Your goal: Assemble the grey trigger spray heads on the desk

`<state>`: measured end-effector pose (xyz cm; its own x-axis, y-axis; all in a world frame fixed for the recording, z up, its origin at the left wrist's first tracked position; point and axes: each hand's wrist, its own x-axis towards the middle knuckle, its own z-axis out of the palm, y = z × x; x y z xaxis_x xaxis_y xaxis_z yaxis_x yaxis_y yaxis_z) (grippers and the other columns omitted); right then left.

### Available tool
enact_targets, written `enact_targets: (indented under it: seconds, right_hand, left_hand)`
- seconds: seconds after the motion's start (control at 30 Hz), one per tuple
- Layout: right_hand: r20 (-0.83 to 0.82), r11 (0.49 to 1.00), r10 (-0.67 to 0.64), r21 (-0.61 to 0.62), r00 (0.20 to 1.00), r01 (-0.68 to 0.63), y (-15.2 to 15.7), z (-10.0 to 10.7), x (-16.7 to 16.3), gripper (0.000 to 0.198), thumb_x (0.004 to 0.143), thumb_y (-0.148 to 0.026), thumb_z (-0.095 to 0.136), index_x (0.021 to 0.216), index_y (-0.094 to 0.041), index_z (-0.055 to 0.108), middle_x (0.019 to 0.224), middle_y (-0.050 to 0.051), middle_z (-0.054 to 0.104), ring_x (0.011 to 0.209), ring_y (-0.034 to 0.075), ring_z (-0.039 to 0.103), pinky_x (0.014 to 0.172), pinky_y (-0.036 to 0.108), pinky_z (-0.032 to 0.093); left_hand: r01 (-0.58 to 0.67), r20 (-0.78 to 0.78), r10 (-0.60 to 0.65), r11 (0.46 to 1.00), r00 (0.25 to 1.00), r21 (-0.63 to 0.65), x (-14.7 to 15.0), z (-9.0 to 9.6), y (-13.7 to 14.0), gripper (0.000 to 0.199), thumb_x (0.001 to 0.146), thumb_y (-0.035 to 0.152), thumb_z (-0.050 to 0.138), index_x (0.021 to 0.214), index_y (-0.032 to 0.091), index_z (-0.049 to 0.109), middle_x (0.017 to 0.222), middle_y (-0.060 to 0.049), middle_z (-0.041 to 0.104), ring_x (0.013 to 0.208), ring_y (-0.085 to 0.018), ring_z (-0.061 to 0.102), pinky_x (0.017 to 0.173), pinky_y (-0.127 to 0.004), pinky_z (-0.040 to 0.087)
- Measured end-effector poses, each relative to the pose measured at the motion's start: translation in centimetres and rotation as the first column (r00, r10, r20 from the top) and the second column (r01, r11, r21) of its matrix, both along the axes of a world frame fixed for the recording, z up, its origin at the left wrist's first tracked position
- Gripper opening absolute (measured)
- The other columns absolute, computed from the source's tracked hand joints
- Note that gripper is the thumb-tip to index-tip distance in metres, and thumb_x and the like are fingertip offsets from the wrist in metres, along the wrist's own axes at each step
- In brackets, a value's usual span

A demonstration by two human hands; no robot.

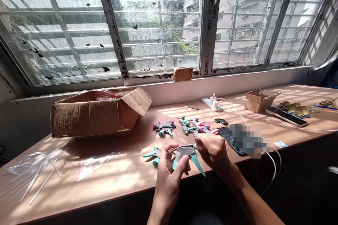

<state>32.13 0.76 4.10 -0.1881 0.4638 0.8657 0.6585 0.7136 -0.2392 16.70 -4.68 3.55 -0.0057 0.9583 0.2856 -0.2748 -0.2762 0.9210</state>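
Note:
My left hand is closed around the body of a grey and teal trigger spray head, held above the table's front edge. Its teal trigger points down to the right. At the nozzle end, the fingers of my right hand are pinched together and cover the tip. Another teal and grey spray head lies on the table, partly behind my left hand. Farther back are more spray heads, a pile with purple and teal parts and a pile with teal and pink parts.
An open cardboard box stands back left, with a clear red-tinted bottle inside. Thin plastic tubes and a plastic bag lie left. Rightward are a black phone, keys, a power strip and a small box.

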Motion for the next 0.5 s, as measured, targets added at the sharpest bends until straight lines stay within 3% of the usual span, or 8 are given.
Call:
enact_targets:
  seconds: [0.1, 0.13, 0.17, 0.23, 0.3, 0.37, 0.43, 0.5]
  right_hand:
    - [-0.144, 0.969, -0.09, -0.24, 0.986, 0.053, 0.2, -0.6, -1.2, 0.059, 0.11, -0.039, 0.026, 0.054, -0.023, 0.033, 0.045, -0.002, 0.039, 0.042, 0.013, 0.037, 0.051, 0.03, 0.024]
    - [-0.147, 0.969, -0.09, -0.243, 0.985, 0.053, 0.1, -0.6, -1.3, 0.058, 0.11, -0.037, 0.027, 0.054, -0.023, 0.034, 0.045, -0.002, 0.04, 0.042, 0.013, 0.037, 0.051, 0.03, 0.025]
    - [-0.127, 0.983, -0.074, -0.177, 0.989, 0.051, 0.1, -0.5, -1.3, 0.057, 0.11, -0.036, 0.027, 0.055, -0.023, 0.036, 0.047, -0.001, 0.042, 0.045, 0.014, 0.039, 0.053, 0.031, 0.026]
    - [-0.047, 0.995, -0.046, 0.083, 0.998, 0.05, -0.1, -0.4, -0.8, 0.054, 0.109, -0.036, 0.027, 0.058, -0.023, 0.042, 0.053, 0.003, 0.049, 0.052, 0.017, 0.042, 0.058, 0.033, 0.028]
    - [0.024, 0.954, -0.032, 0.3, 0.999, 0.023, -0.2, -0.2, -0.3, 0.051, 0.108, -0.034, 0.027, 0.062, -0.023, 0.046, 0.058, 0.005, 0.053, 0.057, 0.019, 0.045, 0.062, 0.035, 0.03]
    - [0.017, 0.935, -0.046, 0.354, 0.999, 0.037, -0.2, -0.3, -0.2, 0.048, 0.107, -0.03, 0.031, 0.062, -0.023, 0.045, 0.057, 0.004, 0.052, 0.057, 0.018, 0.044, 0.062, 0.034, 0.031]
    - [-0.077, 0.966, -0.073, 0.244, 0.994, 0.089, 0.1, -0.5, -0.6, 0.048, 0.107, -0.027, 0.034, 0.06, -0.023, 0.041, 0.053, 0.001, 0.046, 0.052, 0.016, 0.04, 0.059, 0.032, 0.029]
    - [-0.158, 0.995, -0.084, 0.03, 0.984, 0.09, 0.4, -0.8, -1.2, 0.048, 0.108, -0.029, 0.035, 0.061, -0.023, 0.04, 0.052, -0.002, 0.042, 0.049, 0.014, 0.038, 0.054, 0.03, 0.027]
  left_hand:
    - [-0.117, -0.082, 0.121, 0.992, 0.989, 0.055, 0.1, -0.1, -0.1, 0.032, 0.088, 0.031, 0.072, 0.112, 0.022, 0.053, 0.078, 0.002, 0.063, 0.069, -0.014, 0.058, 0.066, -0.025, 0.047]
    - [-0.123, -0.088, 0.128, 0.991, 0.988, 0.055, 0.0, -0.1, -0.1, 0.032, 0.088, 0.032, 0.072, 0.112, 0.022, 0.053, 0.078, 0.002, 0.062, 0.069, -0.014, 0.057, 0.065, -0.025, 0.047]
    - [-0.102, -0.083, 0.105, 0.994, 0.991, 0.041, -0.2, -0.1, 0.0, 0.033, 0.088, 0.033, 0.072, 0.113, 0.022, 0.052, 0.077, 0.002, 0.062, 0.067, -0.014, 0.057, 0.064, -0.025, 0.046]
    - [-0.003, -0.051, 0.002, 1.0, 0.999, -0.015, -0.7, -0.1, 0.1, 0.038, 0.089, 0.036, 0.072, 0.115, 0.021, 0.05, 0.074, 0.003, 0.06, 0.061, -0.012, 0.054, 0.058, -0.024, 0.043]
    - [0.089, -0.032, -0.091, 0.994, 0.995, -0.06, -1.3, -0.1, 0.1, 0.042, 0.088, 0.039, 0.073, 0.117, 0.02, 0.048, 0.072, 0.004, 0.059, 0.057, -0.011, 0.053, 0.055, -0.023, 0.041]
    - [0.117, -0.05, -0.121, 0.991, 0.991, -0.069, -1.6, -0.1, 0.0, 0.044, 0.088, 0.041, 0.073, 0.118, 0.02, 0.048, 0.073, 0.004, 0.059, 0.059, -0.012, 0.053, 0.055, -0.023, 0.042]
    - [0.077, -0.091, -0.081, 0.996, 0.993, -0.044, -1.4, -0.1, -0.1, 0.042, 0.09, 0.04, 0.07, 0.12, 0.021, 0.048, 0.076, 0.002, 0.06, 0.064, -0.013, 0.056, 0.059, -0.024, 0.045]
    - [-0.012, -0.141, 0.012, 1.0, 0.99, 0.002, -0.9, 0.0, -0.2, 0.038, 0.091, 0.037, 0.068, 0.119, 0.022, 0.048, 0.082, 0.001, 0.062, 0.07, -0.015, 0.058, 0.062, -0.025, 0.047]
